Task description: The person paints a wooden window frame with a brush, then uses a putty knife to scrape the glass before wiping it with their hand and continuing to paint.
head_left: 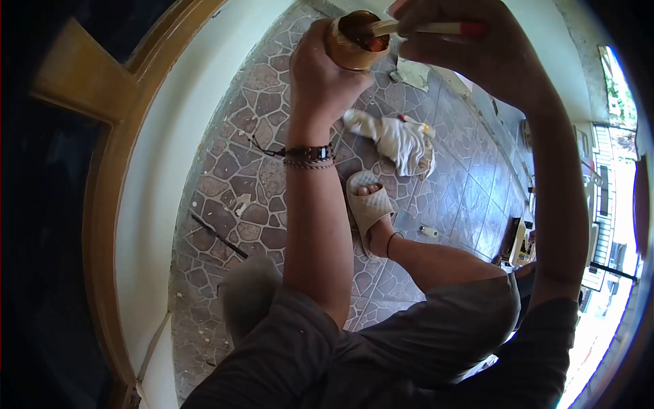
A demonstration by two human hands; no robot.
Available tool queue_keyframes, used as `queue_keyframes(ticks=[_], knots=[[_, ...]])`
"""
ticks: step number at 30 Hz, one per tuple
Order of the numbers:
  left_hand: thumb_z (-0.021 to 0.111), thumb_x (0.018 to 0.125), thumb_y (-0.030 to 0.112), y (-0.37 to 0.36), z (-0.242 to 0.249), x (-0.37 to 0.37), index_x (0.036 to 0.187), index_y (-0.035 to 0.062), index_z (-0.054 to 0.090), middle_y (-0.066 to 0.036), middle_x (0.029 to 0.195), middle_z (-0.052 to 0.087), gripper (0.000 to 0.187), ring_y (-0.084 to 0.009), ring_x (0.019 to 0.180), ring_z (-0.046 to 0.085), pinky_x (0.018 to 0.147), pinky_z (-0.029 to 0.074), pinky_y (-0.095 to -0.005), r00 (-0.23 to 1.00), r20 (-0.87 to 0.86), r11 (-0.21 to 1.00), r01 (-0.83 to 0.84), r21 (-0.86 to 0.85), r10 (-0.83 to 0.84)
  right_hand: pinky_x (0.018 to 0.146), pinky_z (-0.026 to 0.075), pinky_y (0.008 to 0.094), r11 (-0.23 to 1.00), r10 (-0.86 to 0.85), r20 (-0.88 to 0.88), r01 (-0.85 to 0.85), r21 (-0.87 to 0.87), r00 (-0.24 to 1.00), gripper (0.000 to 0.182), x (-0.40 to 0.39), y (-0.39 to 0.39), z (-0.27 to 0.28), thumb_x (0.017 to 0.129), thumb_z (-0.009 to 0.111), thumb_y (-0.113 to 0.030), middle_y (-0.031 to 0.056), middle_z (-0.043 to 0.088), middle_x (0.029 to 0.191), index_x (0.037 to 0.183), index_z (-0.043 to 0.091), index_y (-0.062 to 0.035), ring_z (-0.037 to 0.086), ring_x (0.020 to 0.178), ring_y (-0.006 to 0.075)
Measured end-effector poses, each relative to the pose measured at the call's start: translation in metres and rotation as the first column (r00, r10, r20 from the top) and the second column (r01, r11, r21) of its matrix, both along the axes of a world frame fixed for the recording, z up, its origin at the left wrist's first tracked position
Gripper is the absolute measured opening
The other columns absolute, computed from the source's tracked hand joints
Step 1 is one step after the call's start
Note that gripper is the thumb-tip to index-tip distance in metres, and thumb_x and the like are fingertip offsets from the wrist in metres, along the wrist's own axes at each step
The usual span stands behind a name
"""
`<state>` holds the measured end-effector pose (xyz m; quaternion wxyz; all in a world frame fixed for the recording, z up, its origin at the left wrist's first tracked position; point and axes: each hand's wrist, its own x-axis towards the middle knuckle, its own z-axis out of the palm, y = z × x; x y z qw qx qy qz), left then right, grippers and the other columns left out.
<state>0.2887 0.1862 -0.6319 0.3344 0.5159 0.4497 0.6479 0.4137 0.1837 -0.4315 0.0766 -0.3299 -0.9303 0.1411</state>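
Observation:
My left hand (pixel 321 76) is wrapped round a small round container (pixel 349 56) near the top of the view. Its open mouth shows dark reddish-brown, glossy liquid. My right hand (pixel 480 58) grips a paintbrush (pixel 439 28) with a pale handle and a red end. The brush points left, and its head reaches into the container's mouth, where the bristles are mostly hidden. Part of my right hand is in shade, and some of its fingers sit behind the handle.
A crumpled white cloth (pixel 402 144) lies on the stone-patterned floor (pixel 262 177), near my slippered foot (pixel 371 198). A small white cylinder (pixel 429 232) and a dark rod (pixel 218 233) are also down there. Left stands a brown wooden frame (pixel 102 273) beside a pale wall (pixel 146 225).

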Motion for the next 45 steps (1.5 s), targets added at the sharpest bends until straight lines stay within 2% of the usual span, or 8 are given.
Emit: queue_keyframes(ticks=[3,8,17,21,23,28,31,45], knots=[[0.082,0.058,0.006,0.002,-0.011,-0.015,0.111,0.0057,0.062,-0.008,0.104,0.07,0.057,-0.0194,0.096,0.068,0.087,0.053,-0.0327,0.998,-0.04,0.998,-0.052,0.024,0.053,0.079,0.054,0.029,0.946,-0.256,-0.114,0.225,-0.233,0.96,0.018,-0.009,0.02,-0.025,0.086,0.075,-0.011,0.0081,0.072,0.095,0.102,0.07,-0.0033,0.069,0.091,0.0178],[0.079,0.062,-0.001,0.002,-0.023,-0.039,0.111,0.0029,0.061,-0.005,0.103,0.068,0.053,-0.0139,0.095,0.066,0.085,0.053,-0.0288,0.991,-0.028,0.991,-0.133,-0.012,0.133,0.069,0.052,0.0309,0.987,0.067,-0.242,-0.029,0.158,0.968,0.014,-0.023,0.038,-0.055,0.076,0.07,-0.001,0.0083,0.068,0.08,0.09,0.07,-0.0029,0.067,0.074,0.019],[0.081,0.062,-0.001,-0.027,-0.018,-0.082,0.114,0.0028,0.058,-0.006,0.105,0.067,0.057,-0.0157,0.097,0.065,0.088,0.052,-0.0293,0.933,-0.147,0.935,-0.344,-0.083,0.33,0.07,0.052,0.0279,0.98,0.198,-0.389,-0.178,0.088,0.9,0.018,-0.06,0.055,-0.061,0.073,0.072,0.004,0.0079,0.066,0.082,0.089,0.067,0.0,0.065,0.075,0.0156],[0.085,0.06,0.002,-0.045,-0.012,-0.084,0.119,0.0016,0.055,-0.005,0.107,0.065,0.066,-0.0144,0.099,0.063,0.091,0.051,-0.0299,0.94,-0.108,0.926,-0.339,-0.164,0.325,0.07,0.051,0.0236,0.946,0.056,-0.545,-0.219,-0.239,0.836,0.018,-0.062,0.078,-0.066,0.077,0.073,0.004,0.0013,0.067,0.086,0.093,0.066,-0.0006,0.062,0.079,0.0077],[0.087,0.06,0.004,-0.051,-0.006,-0.08,0.121,0.0015,0.054,-0.005,0.111,0.065,0.069,-0.0151,0.104,0.061,0.094,0.049,-0.0309,0.942,0.007,0.925,-0.328,-0.191,0.335,0.071,0.052,0.0227,0.79,-0.091,-0.637,-0.334,-0.515,0.766,0.021,-0.062,0.093,-0.066,0.077,0.072,0.006,0.0051,0.067,0.089,0.095,0.065,0.0009,0.063,0.08,0.0096],[0.094,0.059,0.011,-0.069,0.016,-0.065,0.128,0.0017,0.052,-0.006,0.119,0.063,0.081,-0.0164,0.11,0.06,0.099,0.048,-0.0333,0.93,-0.037,0.892,-0.362,-0.269,0.367,0.076,0.06,0.0307,0.469,-0.197,-0.889,-0.756,-0.456,0.414,0.02,-0.057,0.139,-0.09,0.082,0.069,0.002,0.0122,0.069,0.097,0.102,0.064,0.0019,0.07,0.084,0.0204],[0.096,0.058,0.016,-0.084,0.038,-0.057,0.127,0.0033,0.051,-0.006,0.121,0.062,0.083,-0.0158,0.114,0.059,0.102,0.047,-0.033,0.934,-0.014,0.866,-0.337,-0.37,0.358,0.08,0.061,0.0337,0.328,-0.368,-0.834,-0.781,-0.531,0.412,0.019,-0.055,0.142,-0.094,0.084,0.068,0.002,0.0139,0.069,0.096,0.103,0.063,0.0024,0.072,0.087,0.0232],[0.095,0.061,0.02,-0.135,0.13,-0.026,0.13,0.0062,0.049,-0.005,0.124,0.059,0.085,-0.0158,0.118,0.056,0.105,0.044,-0.0327,0.987,-0.153,0.89,-0.12,-0.439,0.057,0.077,0.061,0.0311,0.652,0.219,-0.717,-0.645,-0.397,0.662,0.025,-0.129,0.139,-0.05,0.087,0.072,-0.018,0.0126,0.07,0.092,0.103,0.066,0.0003,0.072,0.085,0.0208]])
